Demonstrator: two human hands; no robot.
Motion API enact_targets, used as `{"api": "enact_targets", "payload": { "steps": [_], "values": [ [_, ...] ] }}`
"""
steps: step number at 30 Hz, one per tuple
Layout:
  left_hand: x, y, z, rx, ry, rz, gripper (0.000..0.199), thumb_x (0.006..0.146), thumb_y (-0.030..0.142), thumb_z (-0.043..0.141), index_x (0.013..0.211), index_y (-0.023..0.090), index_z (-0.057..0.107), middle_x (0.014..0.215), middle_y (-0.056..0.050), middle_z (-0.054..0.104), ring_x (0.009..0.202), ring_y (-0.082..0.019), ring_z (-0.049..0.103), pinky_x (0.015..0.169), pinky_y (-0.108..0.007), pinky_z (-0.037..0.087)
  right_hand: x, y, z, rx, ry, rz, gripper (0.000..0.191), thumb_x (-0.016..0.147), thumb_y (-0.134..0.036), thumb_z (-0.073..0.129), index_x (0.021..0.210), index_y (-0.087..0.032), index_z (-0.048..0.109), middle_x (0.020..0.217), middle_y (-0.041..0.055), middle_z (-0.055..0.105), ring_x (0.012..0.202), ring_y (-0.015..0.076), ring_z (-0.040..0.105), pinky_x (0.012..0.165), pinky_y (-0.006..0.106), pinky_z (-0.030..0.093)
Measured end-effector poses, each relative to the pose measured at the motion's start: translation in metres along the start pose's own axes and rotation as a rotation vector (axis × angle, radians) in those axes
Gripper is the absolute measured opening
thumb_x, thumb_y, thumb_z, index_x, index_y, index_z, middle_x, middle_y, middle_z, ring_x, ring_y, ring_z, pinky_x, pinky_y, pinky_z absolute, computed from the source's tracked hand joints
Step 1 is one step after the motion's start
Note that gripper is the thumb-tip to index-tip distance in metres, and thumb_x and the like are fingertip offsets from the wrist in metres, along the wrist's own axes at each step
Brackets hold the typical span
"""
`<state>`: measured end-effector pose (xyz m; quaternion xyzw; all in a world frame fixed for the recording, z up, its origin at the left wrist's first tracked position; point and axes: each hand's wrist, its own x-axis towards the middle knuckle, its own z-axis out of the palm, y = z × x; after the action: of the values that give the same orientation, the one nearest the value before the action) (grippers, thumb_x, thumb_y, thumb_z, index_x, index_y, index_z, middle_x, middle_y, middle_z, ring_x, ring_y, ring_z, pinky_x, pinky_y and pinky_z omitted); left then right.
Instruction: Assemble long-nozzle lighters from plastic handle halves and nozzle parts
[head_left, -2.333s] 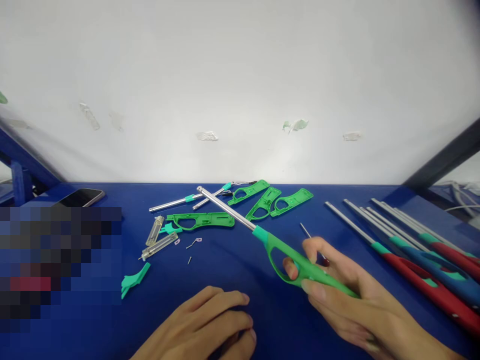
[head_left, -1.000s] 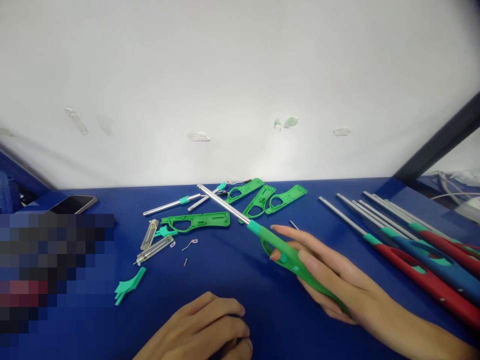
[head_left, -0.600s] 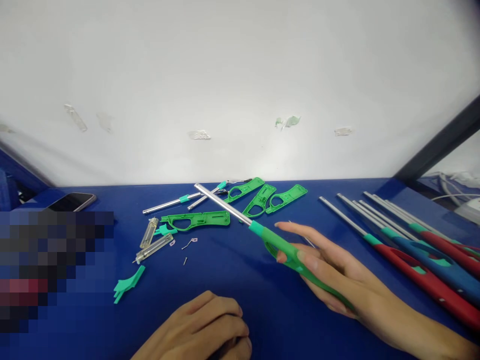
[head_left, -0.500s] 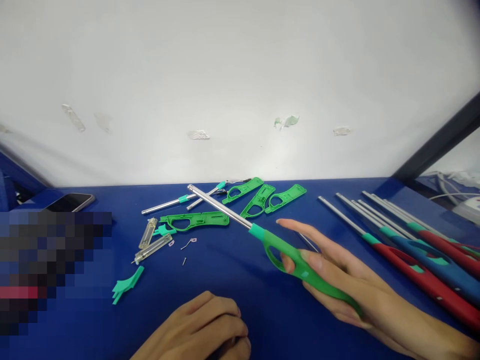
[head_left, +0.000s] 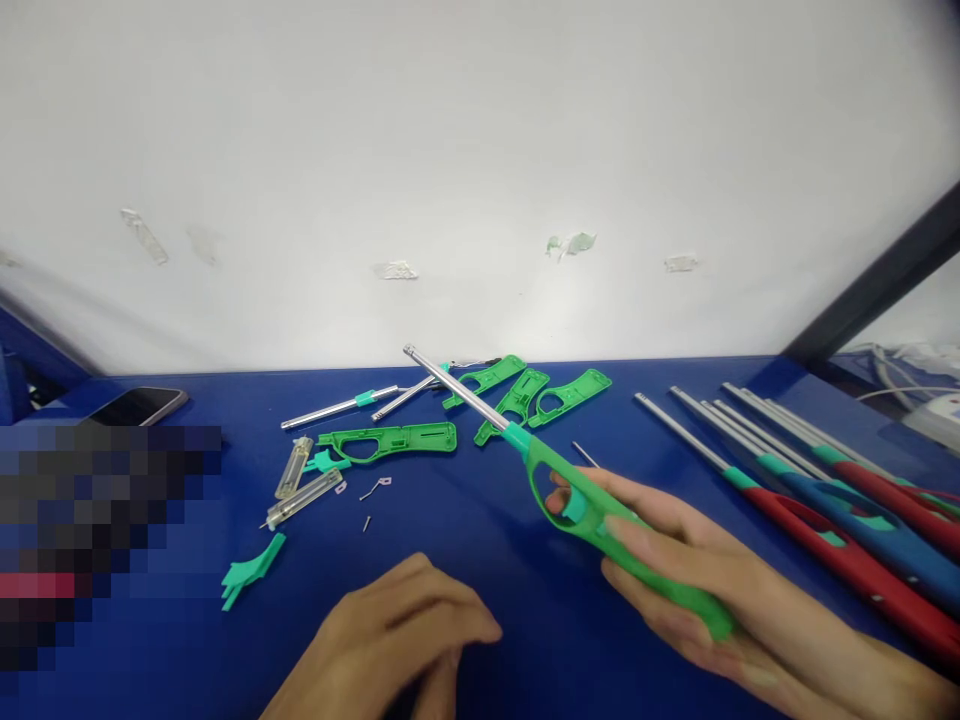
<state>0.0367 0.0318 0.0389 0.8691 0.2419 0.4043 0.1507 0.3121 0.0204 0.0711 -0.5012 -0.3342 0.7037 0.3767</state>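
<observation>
My right hand (head_left: 675,560) is wrapped round the green handle of a long-necked gas lighter (head_left: 615,520). A finger sits in its trigger loop beside the turquoise trigger. The metal tube points up and left. My left hand (head_left: 405,630) is low at the table's front, loosely bent, with the fingers partly extended and nothing visible in them. Ahead of it lie a small metal pin (head_left: 367,523), a bent metal strip (head_left: 375,489) and a clear fuel tank (head_left: 304,498). A turquoise trigger piece (head_left: 253,572) rests left of that hand.
Several green handle halves (head_left: 397,438) and loose metal tubes (head_left: 330,408) lie towards the white wall. A thin metal rod (head_left: 585,454) is behind my right hand. Red and blue lighters (head_left: 817,520) line the right side. A phone (head_left: 139,405) lies at left.
The lighter has tilted more upright, its tip shifting right and up. The right index finger has gone from outstretched to inside the trigger loop. The curled left fingers have straightened somewhat.
</observation>
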Motion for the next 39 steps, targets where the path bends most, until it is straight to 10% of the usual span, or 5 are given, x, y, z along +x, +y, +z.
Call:
{"api": "enact_targets", "payload": {
  "steps": [5, 13, 25, 39],
  "values": [
    [0.012, 0.015, 0.000, -0.158, 0.002, -0.452, 0.027, 0.103, 0.028, 0.057, 0.127, 0.024, 0.071, 0.094, 0.001, 0.080, 0.061, -0.010, 0.069, 0.050, -0.014, 0.056, -0.001, 0.008, 0.013, -0.070, -0.166, 0.034, 0.064, 0.091, -0.069, 0.073, 0.144, -0.035, 0.062, 0.066, -0.0019, 0.063, 0.047, 0.0096, 0.047, 0.040, 0.016, 0.029],
    [0.019, 0.013, -0.002, -0.621, 0.027, -0.764, 0.030, 0.100, 0.043, 0.068, 0.085, 0.019, 0.078, 0.071, 0.002, 0.069, 0.065, -0.010, 0.065, 0.066, -0.017, 0.057, 0.002, 0.023, 0.029, -0.257, -0.236, -0.004, 0.071, 0.096, -0.078, 0.058, 0.150, -0.033, 0.056, 0.089, 0.0010, 0.069, 0.051, 0.0074, 0.048, 0.045, 0.020, 0.040],
    [0.005, 0.006, 0.004, -0.691, 0.125, -1.000, 0.040, 0.088, 0.061, 0.079, 0.093, 0.021, 0.079, 0.094, -0.004, 0.074, 0.091, -0.021, 0.067, 0.084, -0.029, 0.054, 0.004, 0.024, 0.023, -0.369, -0.273, -0.016, 0.052, 0.098, -0.071, 0.063, 0.123, -0.026, 0.072, 0.094, 0.0010, 0.070, 0.072, 0.0115, 0.064, 0.066, 0.025, 0.050],
    [0.012, 0.003, -0.003, -0.720, 0.082, -0.843, 0.038, 0.090, 0.053, 0.079, 0.077, 0.018, 0.072, 0.076, -0.001, 0.064, 0.075, -0.016, 0.059, 0.072, -0.024, 0.048, 0.002, 0.032, 0.023, -0.528, -0.206, -0.154, 0.057, 0.099, -0.068, 0.060, 0.142, -0.031, 0.063, 0.086, 0.0002, 0.071, 0.065, 0.0151, 0.067, 0.056, 0.025, 0.055]
  ]
}}
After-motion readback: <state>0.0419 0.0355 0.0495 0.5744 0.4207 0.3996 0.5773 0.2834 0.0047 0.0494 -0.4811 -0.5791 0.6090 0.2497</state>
